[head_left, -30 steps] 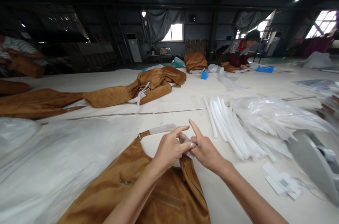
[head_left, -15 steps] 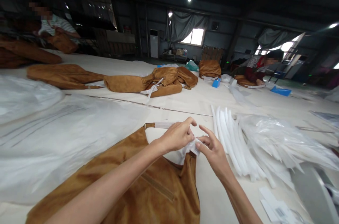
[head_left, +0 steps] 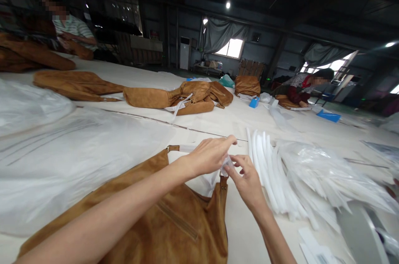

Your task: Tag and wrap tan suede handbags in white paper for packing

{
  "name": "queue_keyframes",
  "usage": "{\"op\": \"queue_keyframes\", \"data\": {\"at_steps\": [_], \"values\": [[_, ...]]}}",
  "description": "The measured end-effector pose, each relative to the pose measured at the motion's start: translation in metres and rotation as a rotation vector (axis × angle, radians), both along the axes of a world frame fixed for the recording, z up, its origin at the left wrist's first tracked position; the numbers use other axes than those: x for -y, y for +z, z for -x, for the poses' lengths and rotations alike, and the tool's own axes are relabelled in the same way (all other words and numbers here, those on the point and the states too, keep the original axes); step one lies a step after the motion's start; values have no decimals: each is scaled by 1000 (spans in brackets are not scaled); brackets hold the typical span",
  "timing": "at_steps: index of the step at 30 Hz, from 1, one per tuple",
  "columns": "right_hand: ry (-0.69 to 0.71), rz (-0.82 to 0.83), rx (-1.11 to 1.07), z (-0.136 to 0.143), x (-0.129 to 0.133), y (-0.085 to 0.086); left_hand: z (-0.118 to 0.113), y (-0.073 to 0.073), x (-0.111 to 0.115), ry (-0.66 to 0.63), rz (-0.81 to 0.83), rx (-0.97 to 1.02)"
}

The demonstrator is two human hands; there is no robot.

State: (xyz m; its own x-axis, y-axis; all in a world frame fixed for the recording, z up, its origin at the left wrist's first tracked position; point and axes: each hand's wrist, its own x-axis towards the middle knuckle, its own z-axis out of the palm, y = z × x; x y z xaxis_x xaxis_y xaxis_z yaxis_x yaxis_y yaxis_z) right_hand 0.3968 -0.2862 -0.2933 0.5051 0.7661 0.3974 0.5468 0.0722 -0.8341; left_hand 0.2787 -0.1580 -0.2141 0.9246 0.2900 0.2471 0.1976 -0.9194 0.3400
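A brown handbag [head_left: 149,222] with a zipped pocket lies on the pale table before me. White wrapping [head_left: 226,165] covers its strap near the right-hand ring. My left hand [head_left: 210,155] comes over the bag, its fingers closed on that wrapping and its thumb or index finger sticking out to the right. From the right, my right hand [head_left: 247,178] pinches the same wrapping just above the strap end. The fingertips partly hide the wrapped strap. White material also shows inside the bag's opening.
White foam strips [head_left: 268,172] and clear plastic bags [head_left: 324,168] lie at the right. Plastic sheeting [head_left: 77,151] spreads on the left. More brown bags [head_left: 199,95] lie across the table. One person [head_left: 75,33] works far left, another [head_left: 302,89] far right.
My hands have drawn closer together around the wrapping, with the right index finger more curled. The handbag appears slightly farther left as the view shifts.
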Motion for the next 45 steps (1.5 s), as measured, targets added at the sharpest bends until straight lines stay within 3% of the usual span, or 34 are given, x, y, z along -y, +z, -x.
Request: {"op": "queue_keyframes", "data": {"at_steps": [5, 7, 9, 12, 14, 16, 19, 21, 26, 31, 35, 37, 40, 43, 45], "values": [[81, 59, -11, -14, -8, 11, -16, 31, 7, -73, -177, -91], [103, 61, -72, -20, -7, 13, -24, 39, 8, -90, -136, -75], [86, 33, -205, -24, -7, 11, -31, 40, 5, -119, 4, -15], [-14, -76, -481, -27, -6, -2, -35, 22, -7, -130, 373, 157], [-80, -138, -628, -26, -6, -14, -34, -2, -14, -107, 591, 250], [-124, -196, -715, -23, -7, -25, -32, -29, -16, -103, 678, 228], [-178, -290, -810, -18, -8, -35, -29, -63, -7, -157, 634, 92], [-212, -327, -852, -18, -9, -38, -27, -75, 0, -164, 554, 37], [-353, -399, -875, -31, -2, -45, -27, -84, 2, -54, 377, -11], [-203, -468, -1046, -26, 15, -64, -27, -93, -7, -53, 337, -18], [-147, -404, -1152, -12, 26, -80, -25, -101, -9, -89, 334, -34], [-163, -415, -1158, -16, 27, -78, -24, -100, -11, -105, 342, -40], [-233, -396, -1025, -42, 25, -64, -18, -86, -22, -73, 340, -41], [-437, -217, -767, -72, 31, -48, 1, -64, -47, 63, 305, -81], [-568, -156, -653, -79, 45, -44, 25, -53, -68, 154, 278, -123]]}}
